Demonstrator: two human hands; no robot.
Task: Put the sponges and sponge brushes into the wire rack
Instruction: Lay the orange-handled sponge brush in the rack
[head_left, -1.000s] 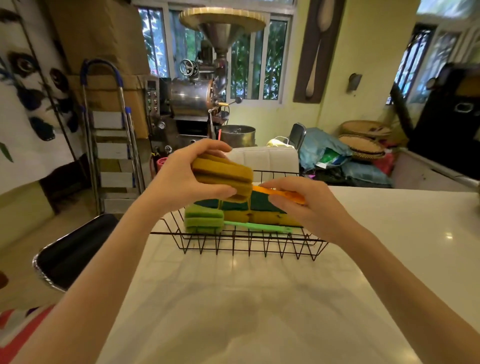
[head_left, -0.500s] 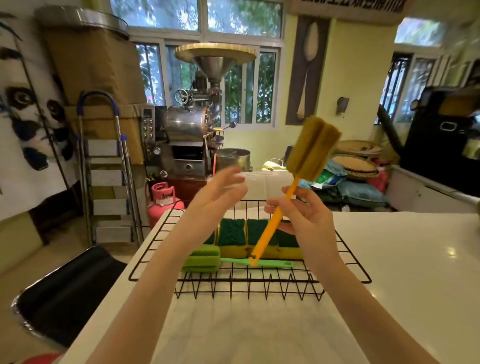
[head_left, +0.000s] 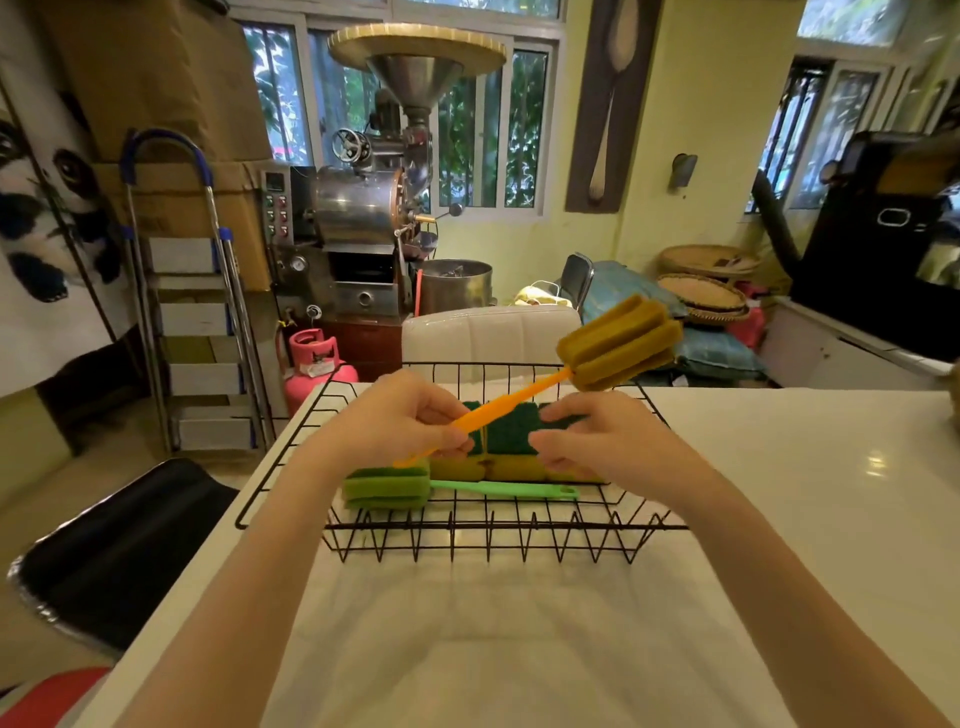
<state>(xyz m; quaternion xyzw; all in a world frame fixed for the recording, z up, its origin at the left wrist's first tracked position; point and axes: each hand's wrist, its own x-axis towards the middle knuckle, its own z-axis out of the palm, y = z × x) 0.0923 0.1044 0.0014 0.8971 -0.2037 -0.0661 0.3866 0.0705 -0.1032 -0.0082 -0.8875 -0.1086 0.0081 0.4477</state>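
The left hand (head_left: 410, 421) fingers pinch the orange brush (head_left: 582, 364) handle, angling it over the wire rack (head_left: 467, 530) for lowering; right hand (head_left: 597, 441) fingers curl loosely, empty.

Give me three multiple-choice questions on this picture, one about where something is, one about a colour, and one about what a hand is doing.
1. Where does the green sponge brush lie?
A. Inside the wire rack
B. On the white countertop outside it
C. On the black chair

2. What colour is the handle of the brush held above the rack?
A. Blue
B. Orange
C. White

3. Which hand grips that handle?
A. Right hand
B. Neither
C. Left hand

Answers: 1 A, it rests along the rack's near side. 2 B, the orange brush has an orange handle and a mustard sponge head. 3 C, the left fingers pinch the handle while the right hand sits just beside it.
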